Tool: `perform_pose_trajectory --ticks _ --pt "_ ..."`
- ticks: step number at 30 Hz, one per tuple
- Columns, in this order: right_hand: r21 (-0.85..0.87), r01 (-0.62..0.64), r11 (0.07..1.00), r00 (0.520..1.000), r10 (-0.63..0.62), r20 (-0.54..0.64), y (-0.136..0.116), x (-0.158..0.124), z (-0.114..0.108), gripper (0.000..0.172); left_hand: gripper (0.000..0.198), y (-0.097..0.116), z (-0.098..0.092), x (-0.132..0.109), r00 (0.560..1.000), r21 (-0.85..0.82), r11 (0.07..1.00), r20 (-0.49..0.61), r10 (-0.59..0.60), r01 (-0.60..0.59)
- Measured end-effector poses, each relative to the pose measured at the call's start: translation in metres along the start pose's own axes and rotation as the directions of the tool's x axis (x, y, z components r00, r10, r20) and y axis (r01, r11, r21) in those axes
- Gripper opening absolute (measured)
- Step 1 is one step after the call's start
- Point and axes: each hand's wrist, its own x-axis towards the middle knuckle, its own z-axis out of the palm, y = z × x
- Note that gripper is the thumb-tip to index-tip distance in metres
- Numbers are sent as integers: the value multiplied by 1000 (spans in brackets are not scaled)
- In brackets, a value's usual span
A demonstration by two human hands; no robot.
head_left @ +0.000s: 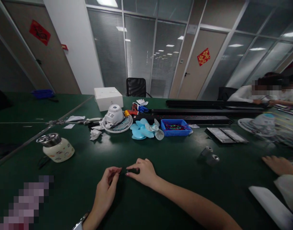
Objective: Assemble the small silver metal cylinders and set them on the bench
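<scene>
Just above the green tabletop, my left hand (106,187) is closed, with thumb and index fingertips pinched together. Whatever may be between them is too small to make out. Facing it from the right, my right hand (144,172) has its thumb and index finger apart in a C shape. A tiny shiny piece (127,172) shows by the right thumb tip; I cannot tell whether it touches the thumb or lies on the table. A narrow gap separates the fingertips of the two hands.
Behind my hands are light-blue fan blades (142,129), a white fan housing (114,115) on its grille, and a blue tray (175,128) of wires. A cream pot (59,149) stands left, two metal cylinders (212,159) right. Another person's hand (279,164) rests far right.
</scene>
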Motion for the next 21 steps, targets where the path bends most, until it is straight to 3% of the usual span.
perform_pose_trajectory --ticks 2,4,7,9,11,13,16,21 --pt "14 12 1000 1000 -12 7 -3 0 -2 32 35 0 0 0 1000 5 1000 4 -6 6" --pt "25 30 999 999 -30 -16 1 -6 -18 28 38 0 0 1 1000 9 1000 6 -16 16" --pt "-15 -8 1000 977 5 -213 33 -36 -79 25 41 -1 0 3 1000 9 1000 4 -29 29" --pt "-90 -147 985 883 90 -460 74 -70 -132 28 42 0 -1 3 999 17 999 9 -31 30" --pt "-157 -357 921 737 174 -653 122 -107 -180 33 42 1 -1 3 1000 33 999 15 -24 23" --pt "-169 -573 802 624 293 -724 165 -138 -212 37 42 3 0 3 1000 52 999 15 -15 14" --pt "-120 -702 702 585 471 -660 204 -163 -225 40 44 4 0 3 1000 63 998 7 -21 21" --pt "-32 -753 657 534 583 -613 218 -165 -208 44 48 0 -2 2 999 10 999 7 -39 39"
